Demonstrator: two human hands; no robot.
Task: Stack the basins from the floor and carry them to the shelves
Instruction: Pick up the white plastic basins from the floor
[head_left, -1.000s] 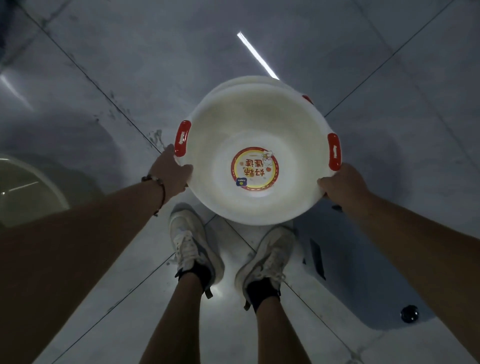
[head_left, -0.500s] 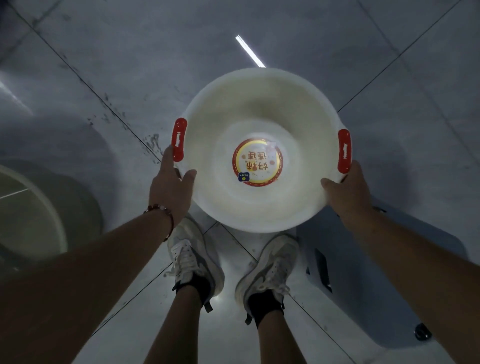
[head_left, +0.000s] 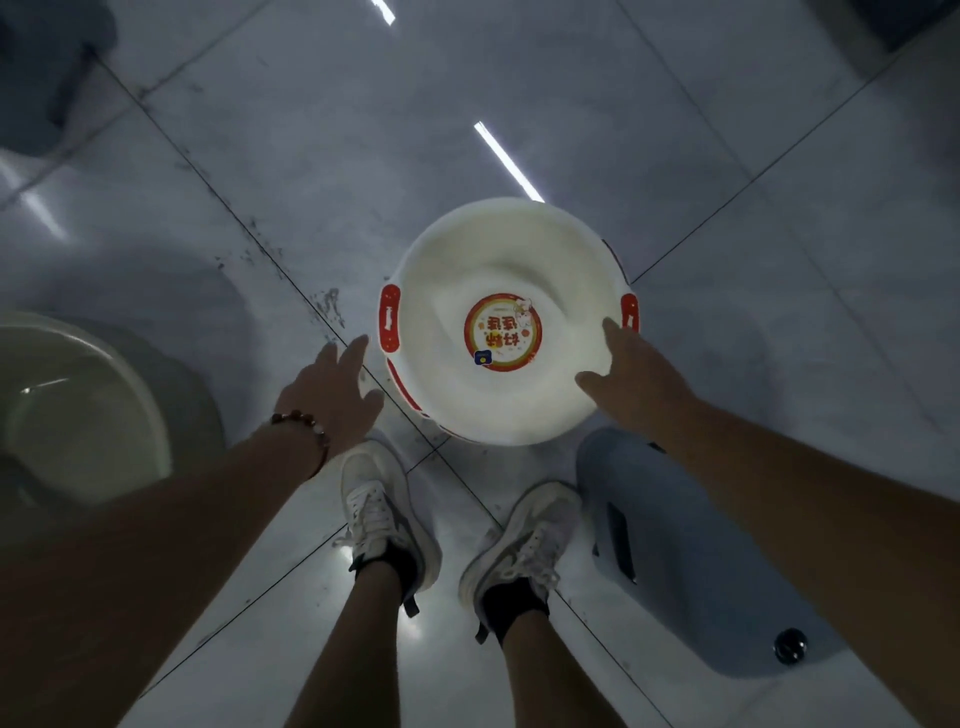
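A pale basin (head_left: 78, 410) sits far left on the tiled floor (head_left: 727, 130). The left hand (head_left: 332, 400) hangs spread, holding nothing, just beside the white stacked basins (head_left: 498, 249) (red handles, round sticker inside). The right hand (head_left: 634, 384) reaches over their rim, fingers extended, gripping nothing.

Indoor room of uncertain type, possibly a shop or storeroom. The floor (head_left: 519, 78) is large glossy grey tiles with dark joints; it reflects strip lights (head_left: 506, 161). New-looking stock lies on it: white basins (head_left: 498, 260) with a label (head_left: 503, 332), a pale tub (head_left: 78, 415), a grey lid (head_left: 691, 571).
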